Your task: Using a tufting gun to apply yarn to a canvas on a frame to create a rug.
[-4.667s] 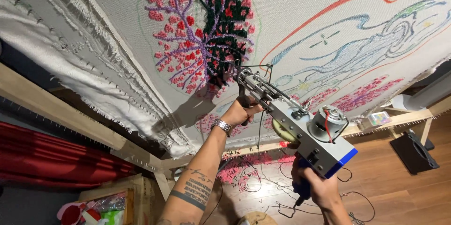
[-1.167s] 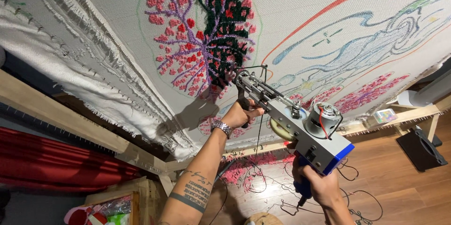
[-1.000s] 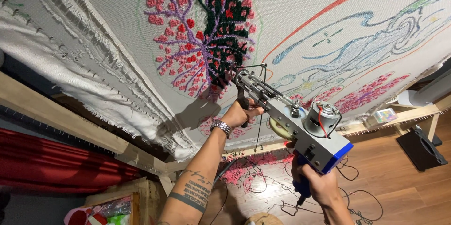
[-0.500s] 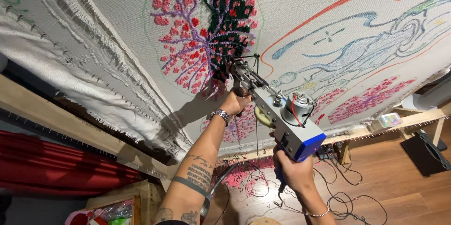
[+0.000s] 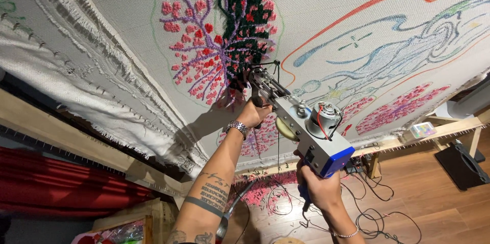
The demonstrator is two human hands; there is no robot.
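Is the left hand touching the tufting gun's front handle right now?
Touching. The head view shows the left hand with its fingers wrapped around the front handle of the tufting gun, no gap between them, while the right hand grips the rear handle.

Open run of bare white stretched backing cloth (image 5: 127, 14) toward 10 and 12 o'clock. Blocked at 11 by the raised dark green and pink tufted yarn patch (image 5: 224, 40). Hemmed below, 7 o'clock, by the wooden frame rail (image 5: 76, 139). Black cables (image 5: 372, 208) strewn over the wooden floor at 5.
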